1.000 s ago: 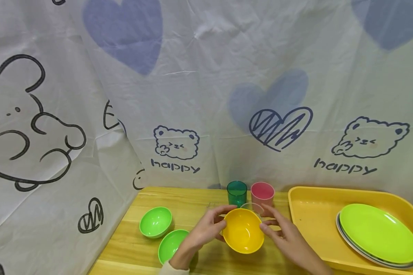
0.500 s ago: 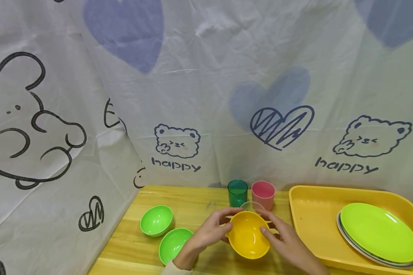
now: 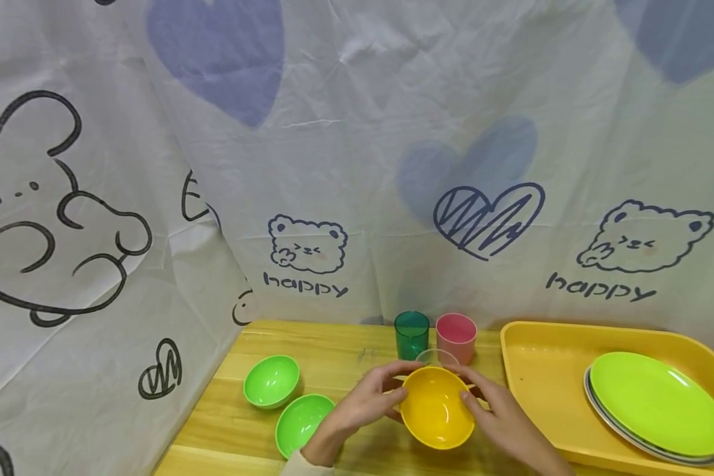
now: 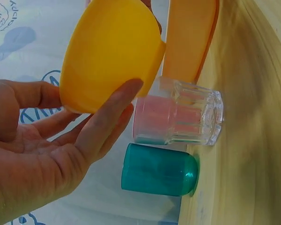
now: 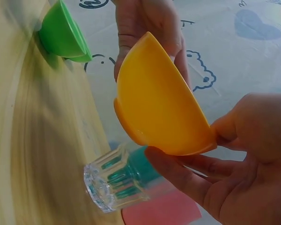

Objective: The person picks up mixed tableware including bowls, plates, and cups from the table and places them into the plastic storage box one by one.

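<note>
Above a wooden table (image 3: pixel 339 340), left hand (image 3: pixel 370 400) and right hand (image 3: pixel 500 413) pinch a yellow bowl (image 3: pixel 437 410); green bowls (image 3: pixel 272 382) sit left.

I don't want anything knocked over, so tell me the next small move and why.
Probably ease the yellow bowl slightly away from the clear glass: both hands hold it above the table, and the glass stands close beyond it, so lowering it here might cause a bump.
</note>
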